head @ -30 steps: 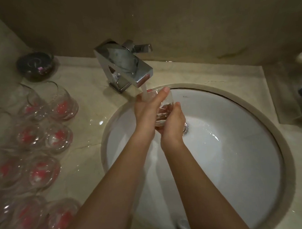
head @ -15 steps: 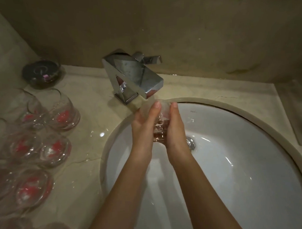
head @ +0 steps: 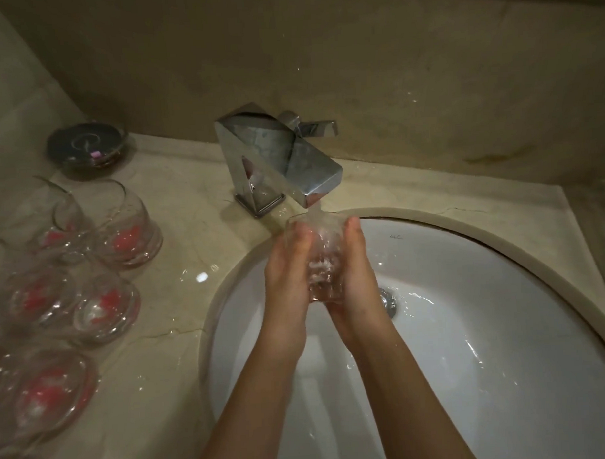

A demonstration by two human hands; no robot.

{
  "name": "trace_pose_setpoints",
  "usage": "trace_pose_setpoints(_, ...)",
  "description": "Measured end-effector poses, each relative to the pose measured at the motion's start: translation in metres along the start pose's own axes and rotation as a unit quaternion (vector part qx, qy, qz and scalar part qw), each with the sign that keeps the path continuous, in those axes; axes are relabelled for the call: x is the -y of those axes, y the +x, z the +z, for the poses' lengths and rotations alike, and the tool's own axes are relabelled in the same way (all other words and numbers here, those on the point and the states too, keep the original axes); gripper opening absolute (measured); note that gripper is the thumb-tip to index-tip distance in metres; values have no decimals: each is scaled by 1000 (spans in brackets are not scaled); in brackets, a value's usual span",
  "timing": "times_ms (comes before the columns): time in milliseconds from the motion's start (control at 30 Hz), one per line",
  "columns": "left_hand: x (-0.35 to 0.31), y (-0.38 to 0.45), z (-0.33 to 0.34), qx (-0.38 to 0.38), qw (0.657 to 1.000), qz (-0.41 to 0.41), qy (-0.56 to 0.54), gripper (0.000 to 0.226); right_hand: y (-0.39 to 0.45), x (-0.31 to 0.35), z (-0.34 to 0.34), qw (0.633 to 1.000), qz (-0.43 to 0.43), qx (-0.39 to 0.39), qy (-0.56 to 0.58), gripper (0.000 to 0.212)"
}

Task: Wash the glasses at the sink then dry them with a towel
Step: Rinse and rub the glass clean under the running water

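— So where's the glass (head: 322, 259)?
— Clasped between left hand (head: 288, 264) and right hand (head: 355, 265), under the faucet (head: 278, 161) stream, above the sink (head: 467, 275).
— Others?
— Left, on the counter (head: 192, 267).

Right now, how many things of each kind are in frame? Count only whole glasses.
Held glass: 1
Counter glasses: 5, with more cut off at the left and bottom edges
Faucet: 1
Dark dish: 1
Sink: 1
Total: 9
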State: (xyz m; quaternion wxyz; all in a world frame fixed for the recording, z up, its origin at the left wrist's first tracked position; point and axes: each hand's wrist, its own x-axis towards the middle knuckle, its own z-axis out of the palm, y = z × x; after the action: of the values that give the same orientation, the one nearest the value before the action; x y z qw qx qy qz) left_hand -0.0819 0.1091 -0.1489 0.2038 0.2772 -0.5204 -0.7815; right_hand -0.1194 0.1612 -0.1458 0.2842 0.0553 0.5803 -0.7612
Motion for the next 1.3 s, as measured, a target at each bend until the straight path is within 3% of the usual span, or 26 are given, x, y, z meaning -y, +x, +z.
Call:
trace_pose_setpoints(67,-2,1,-1,-1,999,-38,-34,61,-3,-1,-2,999,18,9,46,74)
trace_pose_setpoints(267,2,-1,1,3,1000,5,10,57,-7,-6,-6,992,-41,-28,-115,74)
trace_pose_setpoints(467,2,-3,3,22,996,-67,-47,58,-2,-6,-13,1000,7,-4,10,79)
trace_pose_setpoints(600,7,-5,2,3,999,-37,-21,68,-6,-11,-11,1000,-18,-4,-22,81)
trace_pose_setpoints(733,5,-4,1,18,997,-68,-20,69,-8,-12,-11,999,7,-37,-20,97)
trace_pose_setpoints(800,5,-1,-1,22,997,-73,-30,58,-6,-10,-11,999,10,-42,-11,102)
trace_pose_setpoints(867,4,-1,-1,25,996,-70,-55,45,-3,-11,-10,999,22,-33,20,94)
trace_pose_setpoints(933,5,-1,-2,22,997,-63,-48,49,-4,-11,-7,998,32,-21,50,84)
trace_pose_setpoints(1100,3,-4,-3,3,1000,-25,-16,55,-10,-7,-5,999,6,-49,-12,88)
trace_pose_setpoints(1300,2,-3,-3,18,997,-60,-52,63,0,-7,-6,999,13,-31,-16,84)
